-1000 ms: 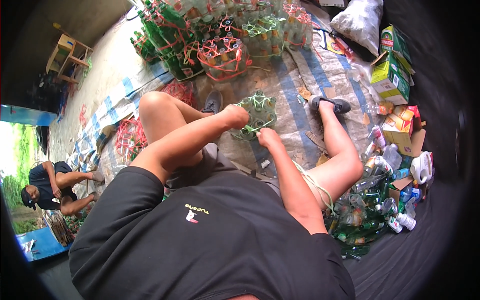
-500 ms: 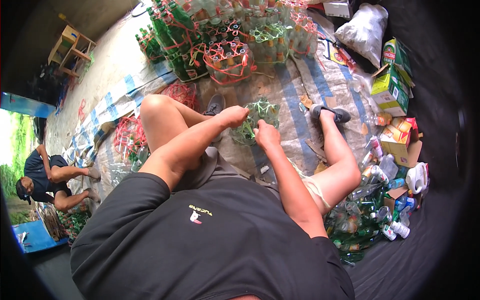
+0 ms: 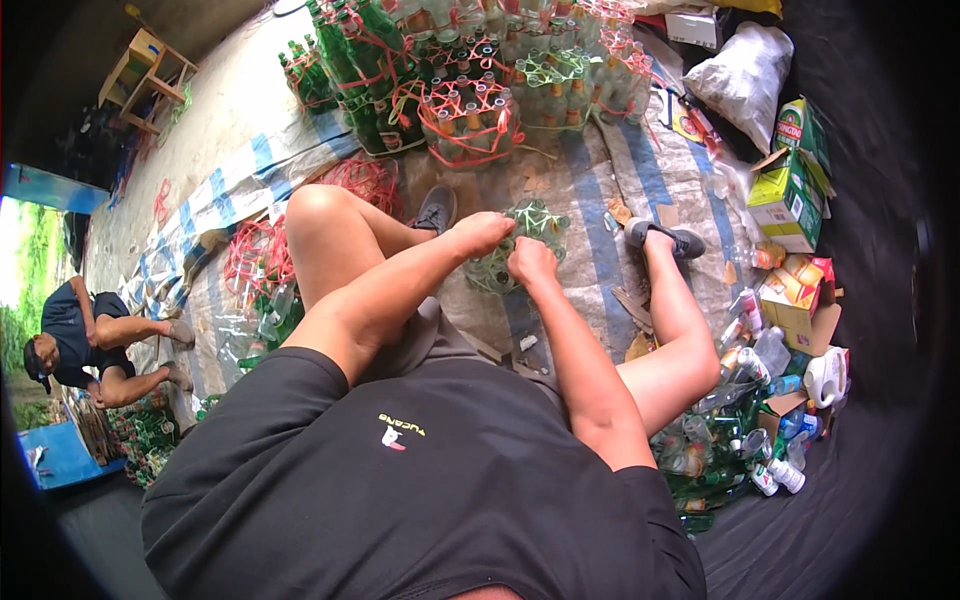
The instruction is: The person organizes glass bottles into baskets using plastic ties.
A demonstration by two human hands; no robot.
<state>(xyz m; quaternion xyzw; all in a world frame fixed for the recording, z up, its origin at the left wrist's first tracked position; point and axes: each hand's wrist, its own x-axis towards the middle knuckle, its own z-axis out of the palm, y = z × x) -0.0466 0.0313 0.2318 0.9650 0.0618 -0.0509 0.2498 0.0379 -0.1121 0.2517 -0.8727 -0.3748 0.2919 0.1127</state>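
While the person sits on a blue-striped woven mat [image 3: 590,190] with both knees drawn up, both hands meet over a small bundle of clear glass bottles [image 3: 520,245] bound with green string, which stands on the mat between the two feet. The left hand [image 3: 482,236] lies across the top left of the bundle, its grip curled down onto the bottle necks and closed against them. The right hand [image 3: 531,262] presses against the near side of the same bundle, fist-like, its grip together around the green string or a bottle neck; which of the two I cannot tell. The left shoe [image 3: 436,209], grey, sits just left of the bundle, and the right shoe [image 3: 664,239], grey too, lies just to its right.

Beyond the bundle, at the far edge of the mat, stand finished bundles of bottles tied with red string [image 3: 470,120], and to their left a cluster of green bottles [image 3: 345,65]. Loose coils of red string [image 3: 262,262] lie by the left knee. To the right are green and yellow cardboard boxes [image 3: 790,195], a white plastic sack [image 3: 745,75] and a heap of loose bottles [image 3: 735,430] beside the right thigh. Far left, another person [image 3: 95,340] in a dark shirt bends over near a wooden stool [image 3: 145,70]
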